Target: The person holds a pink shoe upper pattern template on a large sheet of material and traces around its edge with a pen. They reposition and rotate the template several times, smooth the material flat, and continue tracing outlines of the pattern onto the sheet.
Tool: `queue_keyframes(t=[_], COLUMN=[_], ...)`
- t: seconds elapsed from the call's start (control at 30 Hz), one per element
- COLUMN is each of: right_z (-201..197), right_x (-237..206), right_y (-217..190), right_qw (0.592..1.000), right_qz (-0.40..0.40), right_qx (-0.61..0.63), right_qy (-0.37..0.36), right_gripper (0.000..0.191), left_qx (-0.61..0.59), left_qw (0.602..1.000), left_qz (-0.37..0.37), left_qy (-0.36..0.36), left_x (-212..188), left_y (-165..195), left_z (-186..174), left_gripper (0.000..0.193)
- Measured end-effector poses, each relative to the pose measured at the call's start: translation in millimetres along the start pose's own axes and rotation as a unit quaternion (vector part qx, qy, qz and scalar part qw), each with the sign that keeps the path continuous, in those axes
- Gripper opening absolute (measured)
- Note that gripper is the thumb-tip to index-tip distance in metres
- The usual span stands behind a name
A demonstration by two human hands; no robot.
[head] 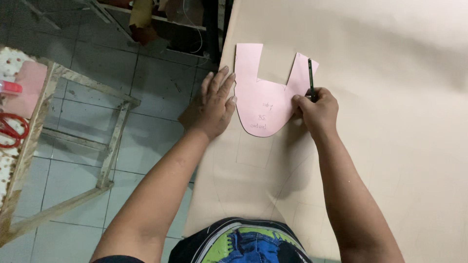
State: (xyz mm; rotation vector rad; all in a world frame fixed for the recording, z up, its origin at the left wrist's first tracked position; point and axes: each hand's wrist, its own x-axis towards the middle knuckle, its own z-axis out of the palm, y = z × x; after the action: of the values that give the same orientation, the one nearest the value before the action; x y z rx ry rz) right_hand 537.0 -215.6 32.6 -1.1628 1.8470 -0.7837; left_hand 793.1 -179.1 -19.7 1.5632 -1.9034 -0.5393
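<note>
Tracing looks partway: your left hand [217, 103] presses flat beside the pink U-shaped paper pattern [265, 92] on tan sheet material [390, 122], right hand [317, 109] clamped on a dark pen [310, 78]; faint outlines already below.

Pink template [263, 104], dark pen [310, 78], beige sheet [380, 146], red scissors [12, 130].

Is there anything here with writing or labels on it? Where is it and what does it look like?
Pink paper pattern: on the beige sheet between the left hand and the right hand; rounded bottom, notched top, a few handwritten marks near its lower middle.
No packages, signs or screens show.
</note>
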Motion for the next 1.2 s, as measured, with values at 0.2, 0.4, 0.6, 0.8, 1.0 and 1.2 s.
queue_keyframes(t=[0.2,0.4,0.6,0.8,1.0,1.2], right_z=[1.1,-1.0,-3.6,-5.4,-4.0,-3.1], right_x=[-8.5,-12.0,-9.9,-6.4,-4.4,-5.8], right_y=[0.3,1.4,6.6,10.5,10.3,7.5], right_qw=[1.000,1.000,0.999,0.997,0.994,0.993], right_qz=[0.007,-0.016,0.002,-0.032,-0.019,-0.036], right_qx=[-0.009,-0.022,-0.042,-0.070,-0.101,-0.114], right_qy=[-0.003,-0.013,-0.020,-0.026,-0.023,-0.024], right_gripper=[0.023,0.025,0.025,0.028,0.033,0.034], left_qx=[-0.009,-0.022,0.008,0.009,-0.002,0.030], left_qw=[0.999,0.999,0.999,1.000,1.000,0.999], left_qz=[-0.028,-0.026,-0.023,-0.011,-0.002,0.032], left_qy=[-0.013,-0.017,-0.024,-0.022,-0.008,-0.005], left_x=[-4.2,-8.9,-11.9,-14.0,-15.5,-17.0], left_y=[0.7,2.1,-1.3,-4.6,-7.5,-7.4], left_z=[-1.3,-3.2,0.3,2.3,3.6,3.0], left_gripper=[0.061,0.062,0.059,0.059,0.061,0.053])
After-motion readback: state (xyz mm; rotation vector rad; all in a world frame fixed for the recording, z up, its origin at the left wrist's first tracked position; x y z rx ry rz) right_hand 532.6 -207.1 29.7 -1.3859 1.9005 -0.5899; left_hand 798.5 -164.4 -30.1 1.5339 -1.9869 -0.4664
